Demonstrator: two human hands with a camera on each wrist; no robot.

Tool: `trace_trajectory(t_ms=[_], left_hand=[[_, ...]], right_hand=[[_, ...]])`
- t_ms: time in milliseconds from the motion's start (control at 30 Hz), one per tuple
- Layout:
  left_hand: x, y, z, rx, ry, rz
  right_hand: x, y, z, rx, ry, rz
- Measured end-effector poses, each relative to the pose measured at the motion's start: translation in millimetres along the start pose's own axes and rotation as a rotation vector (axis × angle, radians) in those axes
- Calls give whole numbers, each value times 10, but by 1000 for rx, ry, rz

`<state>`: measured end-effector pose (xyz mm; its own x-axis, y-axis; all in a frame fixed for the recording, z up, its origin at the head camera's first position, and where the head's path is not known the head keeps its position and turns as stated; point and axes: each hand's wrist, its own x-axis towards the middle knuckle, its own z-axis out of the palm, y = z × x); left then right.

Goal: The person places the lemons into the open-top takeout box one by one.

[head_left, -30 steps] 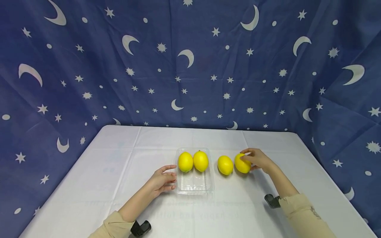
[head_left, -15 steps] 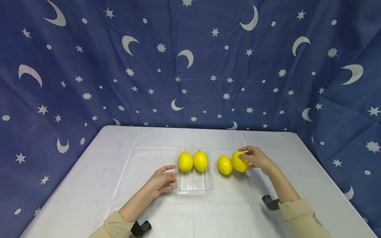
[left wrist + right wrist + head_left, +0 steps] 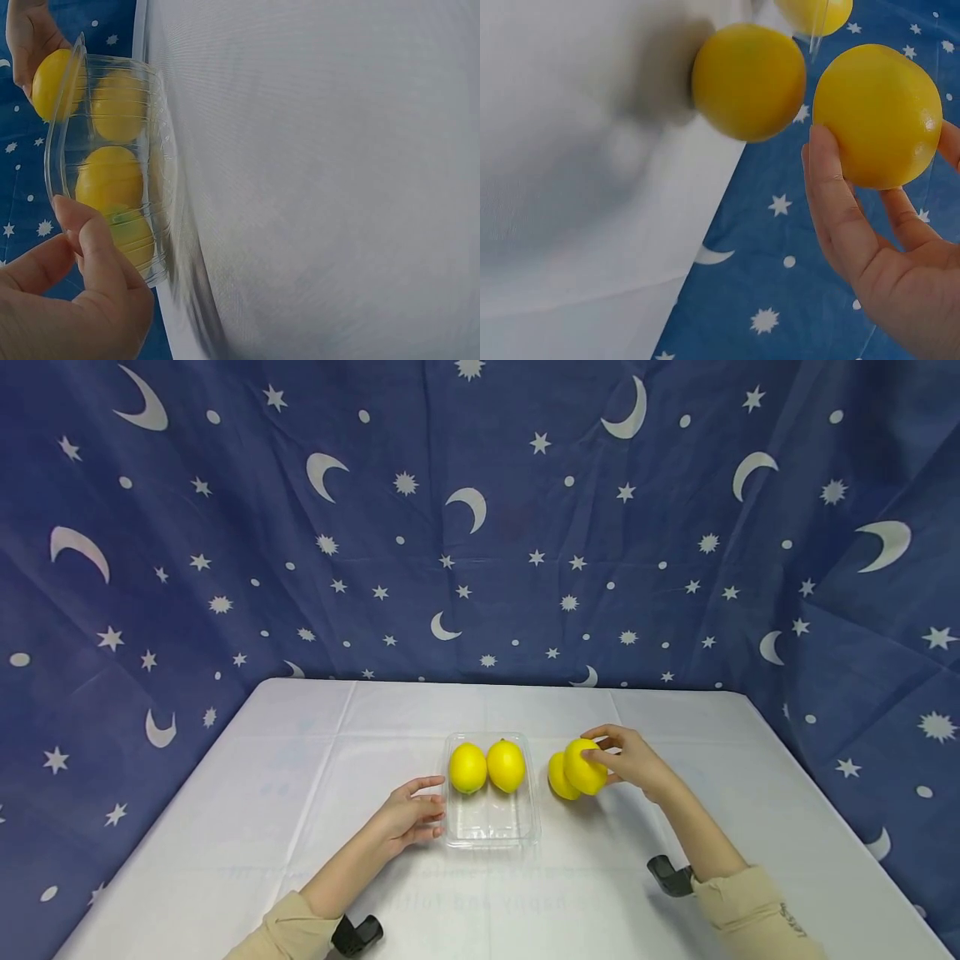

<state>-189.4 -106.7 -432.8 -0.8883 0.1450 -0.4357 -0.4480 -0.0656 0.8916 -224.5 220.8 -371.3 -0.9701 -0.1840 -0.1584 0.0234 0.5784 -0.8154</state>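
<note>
A yellow lemon (image 3: 586, 767) is in my right hand (image 3: 633, 762), gripped between thumb and fingers and raised off the table. Just beyond it another lemon (image 3: 748, 82) lies on the white cloth, partly covered by the held one in the head view. A clear plastic container (image 3: 491, 823) stands to the left, with two lemons (image 3: 467, 768) side by side in its far half. My left hand (image 3: 408, 816) rests at the container's left side, its spread fingers touching the rim (image 3: 51, 154).
The table (image 3: 360, 718) wears a white cloth with faint creases and lettering. Behind it hangs a blue curtain (image 3: 517, 610) with moons and stars. Black wrist mounts (image 3: 358, 935) sit under both forearms.
My right hand has lifted its lemon and carried it left, so that it overlaps the lemon on the cloth. The left hand and the container have stayed in place.
</note>
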Motion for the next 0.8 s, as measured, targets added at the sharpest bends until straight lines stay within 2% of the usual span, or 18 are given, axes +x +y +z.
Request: trace_trajectory(t_ms=[467,667,800], left_hand=[[-21,12,15,5,-15,1],[-49,7,6,-10,-66,18],[-45,11,2,5,-14,-2]], right_hand=[[103,-181,308,1,7,-8],[101,-255,508,6,-15,-70],[90,-344,681,-18,-21,-136]])
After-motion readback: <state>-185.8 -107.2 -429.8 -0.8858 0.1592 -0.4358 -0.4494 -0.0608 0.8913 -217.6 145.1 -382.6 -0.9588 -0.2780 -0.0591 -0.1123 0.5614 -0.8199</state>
